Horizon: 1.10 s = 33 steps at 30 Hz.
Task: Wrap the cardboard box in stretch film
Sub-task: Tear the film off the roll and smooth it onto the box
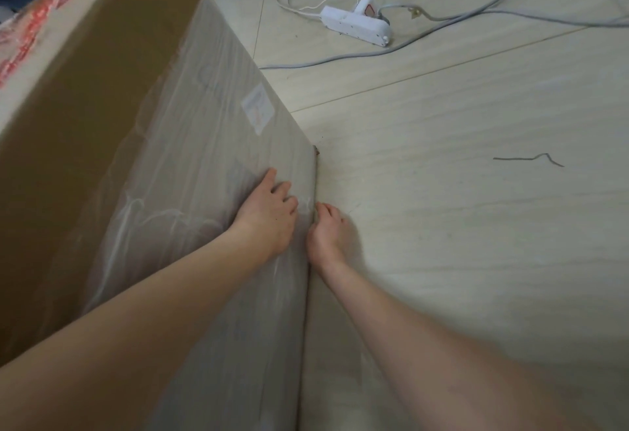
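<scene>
The cardboard box (102,107) stands on the floor (459,243), its side under stretch film (190,165); its white label (257,107) is too blurred to read. The left hand (269,216) presses flat on the film. The right hand (328,229) curls at the box's bottom edge, its hold unclear.

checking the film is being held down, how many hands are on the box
2. The left hand presses flat on the stretch film over the cardboard box side; the right hand, just beside it, curls its fingers at the box's edge.
</scene>
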### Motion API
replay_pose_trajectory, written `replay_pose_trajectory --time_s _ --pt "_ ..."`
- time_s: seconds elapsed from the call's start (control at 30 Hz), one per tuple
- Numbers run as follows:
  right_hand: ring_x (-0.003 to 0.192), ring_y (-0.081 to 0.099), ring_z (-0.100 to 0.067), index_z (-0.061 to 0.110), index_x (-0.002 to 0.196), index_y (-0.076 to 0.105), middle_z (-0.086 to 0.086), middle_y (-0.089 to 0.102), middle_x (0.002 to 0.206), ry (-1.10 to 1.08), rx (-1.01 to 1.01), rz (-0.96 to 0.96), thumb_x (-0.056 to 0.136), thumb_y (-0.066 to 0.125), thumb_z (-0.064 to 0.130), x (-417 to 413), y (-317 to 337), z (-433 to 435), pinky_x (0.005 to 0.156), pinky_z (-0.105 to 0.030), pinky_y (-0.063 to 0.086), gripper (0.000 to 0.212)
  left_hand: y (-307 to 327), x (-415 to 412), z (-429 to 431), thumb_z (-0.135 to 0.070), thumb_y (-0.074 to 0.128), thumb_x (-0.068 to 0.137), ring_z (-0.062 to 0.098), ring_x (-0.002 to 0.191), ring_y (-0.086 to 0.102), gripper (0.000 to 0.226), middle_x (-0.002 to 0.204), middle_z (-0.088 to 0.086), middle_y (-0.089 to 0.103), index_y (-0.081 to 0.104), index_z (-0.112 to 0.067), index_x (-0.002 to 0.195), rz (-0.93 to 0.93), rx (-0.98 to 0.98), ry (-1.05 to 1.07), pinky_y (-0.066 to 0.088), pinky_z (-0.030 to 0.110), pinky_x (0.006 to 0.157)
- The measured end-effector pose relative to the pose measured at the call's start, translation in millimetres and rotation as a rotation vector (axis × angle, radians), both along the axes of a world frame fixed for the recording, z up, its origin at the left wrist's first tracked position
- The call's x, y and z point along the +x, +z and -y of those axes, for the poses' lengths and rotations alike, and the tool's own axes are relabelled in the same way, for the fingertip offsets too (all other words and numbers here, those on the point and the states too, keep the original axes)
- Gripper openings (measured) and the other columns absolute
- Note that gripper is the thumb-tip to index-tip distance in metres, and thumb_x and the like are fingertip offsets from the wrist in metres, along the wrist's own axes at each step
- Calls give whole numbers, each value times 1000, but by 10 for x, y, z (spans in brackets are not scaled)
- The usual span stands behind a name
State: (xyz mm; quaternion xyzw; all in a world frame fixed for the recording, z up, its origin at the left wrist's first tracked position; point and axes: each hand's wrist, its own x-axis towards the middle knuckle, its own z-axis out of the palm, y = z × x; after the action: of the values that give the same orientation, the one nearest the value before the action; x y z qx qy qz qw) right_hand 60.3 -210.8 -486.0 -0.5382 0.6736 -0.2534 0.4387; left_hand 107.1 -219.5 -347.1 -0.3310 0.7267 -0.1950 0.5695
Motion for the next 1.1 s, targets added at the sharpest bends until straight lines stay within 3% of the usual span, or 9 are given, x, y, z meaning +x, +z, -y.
replay_pose_trajectory --time_s 0.1,0.2,0.33,0.47,0.57,0.67,0.87,1.1 --pt "126 40 -32 24 145 35 0 36 150 117 -2 28 96 39 18 26 24 42 105 -30 30 50 -31 -3 -11 -35 19 103 28 148 0 52 161 1 8 15 -19 152 -15 61 16 -2 56 115" --pt "128 36 -33 28 146 30 -3 36 149 216 89 -76 101 31 23 -32 44 208 105 -32 31 46 -37 31 -5 -36 17 103 29 148 0 51 160 0 12 17 -20 152 35 53 -1 -6 55 114" --pt "128 34 -33 19 137 40 -12 39 140 105 114 -100 98 33 19 -115 47 368 106 -37 30 39 -13 14 -2 -34 15 103 28 147 3 53 160 4 11 15 -15 152 10 0 35 -4 51 116" --pt "131 37 -32 7 142 38 -18 39 143 -138 1 145 94 41 9 -67 18 164 109 -32 27 48 116 -90 -51 -33 16 103 25 148 4 54 160 6 8 13 -9 152 -84 19 50 2 47 118" --pt "144 21 -26 -1 146 25 -17 24 154 -137 -111 402 99 32 23 120 109 -217 114 -21 11 54 320 -175 -202 -37 20 103 24 148 0 57 161 6 5 10 -10 152 -75 92 26 -1 49 118" --pt "148 6 -21 -2 147 16 -8 11 156 -109 -157 534 91 19 36 378 255 -532 114 -13 1 68 557 -139 -420 -43 24 102 26 148 -3 64 161 7 0 6 -8 152 12 164 10 -6 51 116" --pt "148 -3 -19 10 151 11 -6 2 160 -131 42 615 102 31 41 587 417 -440 116 -26 -5 62 966 77 -614 -50 23 99 27 148 -5 71 161 7 -4 0 -9 152 159 178 57 -10 54 114" --pt "148 4 -23 6 151 13 -12 8 160 -160 92 607 102 27 40 458 224 169 119 -31 -1 61 1144 92 -272 -59 12 97 24 148 -9 72 160 4 -8 -5 -15 152 203 76 23 -9 51 116"
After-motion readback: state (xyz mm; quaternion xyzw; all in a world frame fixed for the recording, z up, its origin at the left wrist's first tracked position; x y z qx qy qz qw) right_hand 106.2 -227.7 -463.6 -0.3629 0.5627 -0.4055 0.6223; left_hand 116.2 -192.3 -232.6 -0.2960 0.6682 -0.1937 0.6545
